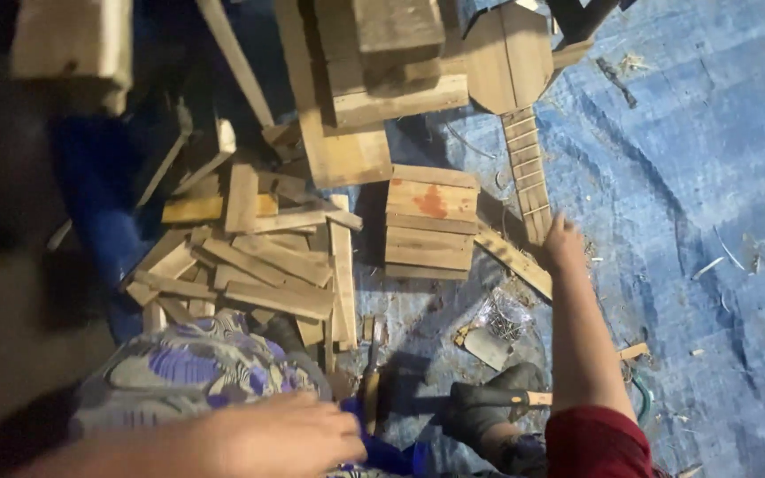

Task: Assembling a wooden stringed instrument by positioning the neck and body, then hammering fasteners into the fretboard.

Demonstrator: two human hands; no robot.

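Observation:
My right hand (pixel 563 241) reaches forward over the blue tarp (pixel 683 177), fingers curled down onto a thin wooden strip (pixel 513 258) beside a slatted wooden piece (pixel 529 173). Whether it grips the strip is hidden. My left hand (pixel 287 435) rests low at the near edge on a patterned purple cloth (pixel 188 367), fingers loosely spread, touching blue fabric. A stack of short boards (pixel 431 221) with a red stain lies just left of my right hand.
A heap of loose wooden slats (pixel 250 265) fills the left. Larger wooden blocks (pixel 374 80) stand at the back. A small bag of nails (pixel 505 317), a wooden-handled tool (pixel 371 381) and a dark hammer-like tool (pixel 489 403) lie near me.

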